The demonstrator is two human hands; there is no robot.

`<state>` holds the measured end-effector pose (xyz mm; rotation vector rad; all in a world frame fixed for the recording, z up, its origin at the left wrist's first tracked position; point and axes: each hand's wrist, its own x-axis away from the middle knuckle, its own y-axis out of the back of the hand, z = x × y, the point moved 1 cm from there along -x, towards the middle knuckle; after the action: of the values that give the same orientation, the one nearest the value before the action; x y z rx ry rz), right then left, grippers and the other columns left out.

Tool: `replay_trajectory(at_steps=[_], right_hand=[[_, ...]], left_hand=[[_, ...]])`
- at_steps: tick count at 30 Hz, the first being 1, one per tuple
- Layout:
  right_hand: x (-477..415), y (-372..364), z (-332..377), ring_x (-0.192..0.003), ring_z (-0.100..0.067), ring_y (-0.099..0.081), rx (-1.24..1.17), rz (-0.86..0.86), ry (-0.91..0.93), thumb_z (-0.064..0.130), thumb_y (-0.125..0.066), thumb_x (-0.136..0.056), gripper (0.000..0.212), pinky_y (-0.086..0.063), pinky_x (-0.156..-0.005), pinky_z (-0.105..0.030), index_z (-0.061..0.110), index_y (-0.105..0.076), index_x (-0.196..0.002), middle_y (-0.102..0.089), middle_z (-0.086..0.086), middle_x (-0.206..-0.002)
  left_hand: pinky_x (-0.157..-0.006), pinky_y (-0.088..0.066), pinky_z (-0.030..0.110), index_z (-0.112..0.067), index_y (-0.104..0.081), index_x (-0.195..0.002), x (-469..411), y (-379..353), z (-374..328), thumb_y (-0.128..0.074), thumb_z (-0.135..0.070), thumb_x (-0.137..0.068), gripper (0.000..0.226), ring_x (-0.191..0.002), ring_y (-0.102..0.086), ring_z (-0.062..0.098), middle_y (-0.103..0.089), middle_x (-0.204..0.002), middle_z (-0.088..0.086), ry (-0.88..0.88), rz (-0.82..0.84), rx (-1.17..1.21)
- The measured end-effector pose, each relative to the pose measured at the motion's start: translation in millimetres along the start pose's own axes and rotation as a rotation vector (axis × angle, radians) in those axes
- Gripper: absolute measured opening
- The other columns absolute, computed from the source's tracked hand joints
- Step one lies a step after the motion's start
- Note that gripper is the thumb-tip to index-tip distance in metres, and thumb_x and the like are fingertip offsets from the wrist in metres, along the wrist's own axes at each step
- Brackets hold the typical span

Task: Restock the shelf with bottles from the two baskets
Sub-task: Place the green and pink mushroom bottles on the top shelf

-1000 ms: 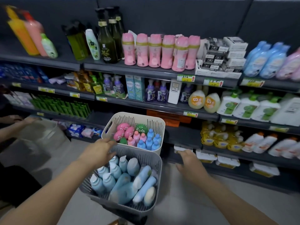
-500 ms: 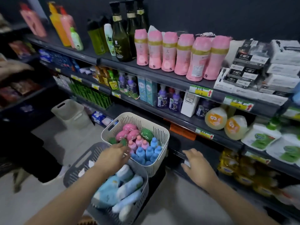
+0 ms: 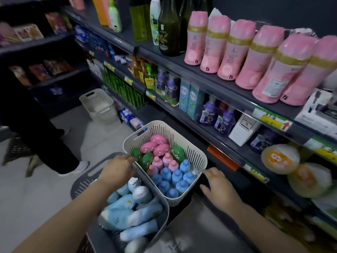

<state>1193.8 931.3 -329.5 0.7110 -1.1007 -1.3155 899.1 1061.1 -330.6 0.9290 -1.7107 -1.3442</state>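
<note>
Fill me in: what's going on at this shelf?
A person faces the shelf with two full baskets. The left hand rests on the near rim of the white basket; the right hand is open beside its corner. Neither holds a bottle: small bottles fill the white basket, pale blue bottles the grey basket.

Slotted white basket [image 3: 191, 152] and grey basket [image 3: 160, 212]: matt plastic; bottles [image 3: 175, 178] smooth, slightly glossy plastic; shelf [image 3: 218, 90] dark matt metal; floor [image 3: 36, 189] smooth pale tile
</note>
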Motion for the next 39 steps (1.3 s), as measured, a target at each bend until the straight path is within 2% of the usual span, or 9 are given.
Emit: replay_trajectory(at_steps=[4,10,16,22,26,29,32,36,39], right_hand=[[-60.7,10.8,5.9,-0.123,-0.018,-0.040,0.020,0.027,0.045,0.028,-0.052,-0.093,0.049,-0.035,-0.102,-0.027,0.018,-0.040,-0.139,-0.044,-0.001,-0.130],[-151.0,-1.8,19.7,-0.122,-0.022,-0.042,0.058,0.113,0.084,0.027,-0.055,-0.091,0.049,-0.038,-0.100,-0.031,0.015,-0.042,-0.136,-0.047,-0.004,-0.131],[-226.2,-45.2,26.8,-0.119,-0.026,-0.044,0.049,0.225,0.150,0.023,-0.058,-0.086,0.053,-0.039,-0.101,-0.034,0.020,-0.042,-0.136,-0.050,-0.004,-0.123],[-297.4,-93.9,38.0,-0.121,-0.028,-0.043,0.157,0.321,0.236,0.027,-0.059,-0.085,0.055,-0.037,-0.104,-0.035,0.017,-0.041,-0.136,-0.045,-0.005,-0.134],[-329.5,-119.1,41.2,-0.122,-0.027,-0.043,0.197,0.359,0.310,0.030,-0.062,-0.084,0.057,-0.040,-0.101,-0.035,0.018,-0.041,-0.136,-0.044,-0.005,-0.134],[-342.9,-132.6,37.9,-0.122,-0.026,-0.043,0.229,0.397,0.375,0.029,-0.062,-0.085,0.059,-0.038,-0.103,-0.035,0.017,-0.039,-0.138,-0.044,-0.005,-0.134],[-347.0,-145.5,34.2,-0.125,-0.026,-0.043,0.243,0.505,0.447,0.025,-0.060,-0.087,0.057,-0.036,-0.105,-0.034,0.015,-0.040,-0.139,-0.043,-0.005,-0.139],[-347.3,-152.7,33.3,-0.115,-0.027,-0.053,0.226,0.532,0.469,0.023,-0.061,-0.083,0.048,-0.045,-0.092,-0.035,0.016,-0.048,-0.129,-0.051,-0.005,-0.132],[-344.7,-146.7,32.5,-0.112,-0.027,-0.055,0.232,0.514,0.435,0.030,-0.062,-0.081,0.048,-0.049,-0.086,-0.037,0.020,-0.048,-0.126,-0.054,-0.001,-0.127]], left_hand=[[-0.081,-0.051,0.040,-0.016,-0.066,-0.114,-33.2,-3.2,19.7,-0.065,-0.034,-0.085,0.035,-0.101,-0.060,0.034,-0.065,-0.108,0.009,0.046,-0.048,0.044],[-0.078,-0.053,0.042,-0.016,-0.067,-0.114,-78.6,-15.7,53.0,-0.071,-0.033,-0.081,0.037,-0.095,-0.062,0.036,-0.067,-0.106,0.009,0.086,-0.029,0.097],[-0.084,-0.051,0.044,-0.018,-0.063,-0.122,-108.2,-41.1,72.6,-0.067,-0.032,-0.084,0.040,-0.101,-0.059,0.034,-0.064,-0.113,0.007,0.119,0.011,0.164],[-0.070,-0.057,0.041,-0.012,-0.067,-0.111,-129.4,-71.1,82.2,-0.058,-0.036,-0.076,0.044,-0.084,-0.064,0.036,-0.068,-0.098,0.010,0.132,0.058,0.156],[-0.071,-0.057,0.039,-0.011,-0.068,-0.109,-143.2,-81.5,85.0,-0.074,-0.025,-0.076,0.037,-0.080,-0.064,0.035,-0.068,-0.096,0.009,0.148,0.018,0.193],[-0.071,-0.057,0.039,-0.011,-0.068,-0.109,-148.3,-88.4,87.7,-0.065,-0.029,-0.076,0.037,-0.080,-0.063,0.035,-0.068,-0.097,0.008,0.184,-0.016,0.205],[-0.074,-0.056,0.039,-0.011,-0.068,-0.110,-148.6,-95.7,89.6,-0.061,-0.032,-0.077,0.039,-0.083,-0.064,0.035,-0.068,-0.099,0.008,0.227,-0.032,0.211],[-0.074,-0.055,0.040,-0.016,-0.067,-0.111,-148.2,-101.2,90.6,-0.047,-0.041,-0.082,0.043,-0.085,-0.064,0.032,-0.067,-0.098,0.004,0.238,-0.033,0.194],[-0.072,-0.051,0.037,-0.024,-0.066,-0.108,-153.1,-100.2,86.0,-0.042,-0.043,-0.081,0.041,-0.084,-0.064,0.027,-0.067,-0.096,-0.001,0.221,-0.028,0.136]])
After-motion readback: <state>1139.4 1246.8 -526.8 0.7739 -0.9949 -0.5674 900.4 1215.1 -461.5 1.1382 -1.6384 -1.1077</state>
